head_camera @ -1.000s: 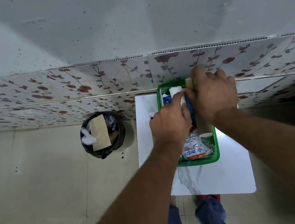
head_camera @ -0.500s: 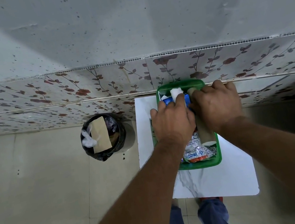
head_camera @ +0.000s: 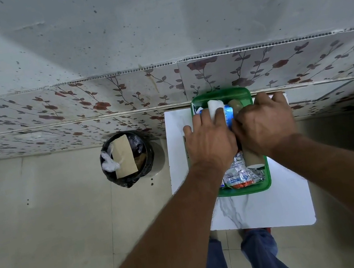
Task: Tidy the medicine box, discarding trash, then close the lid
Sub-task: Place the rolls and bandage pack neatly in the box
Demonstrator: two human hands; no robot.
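Observation:
A green medicine box sits on a small white marble-look table against the wall. Both hands rest palm down inside it. My left hand presses on a white roll and a blue-wrapped item, fingers over them. My right hand lies over a brown cardboard tube along the box's right side. Silver medicine packets lie at the near end. The grip under each palm is hidden.
A black-lined trash bin stands on the tiled floor left of the table, holding a brown card and crumpled white plastic. A floral tiled wall band runs behind. My legs in blue trousers are below the table.
Both hands have flattened and slid slightly toward the near side of the box; the right hand dropped from the far rim onto the cardboard tube.

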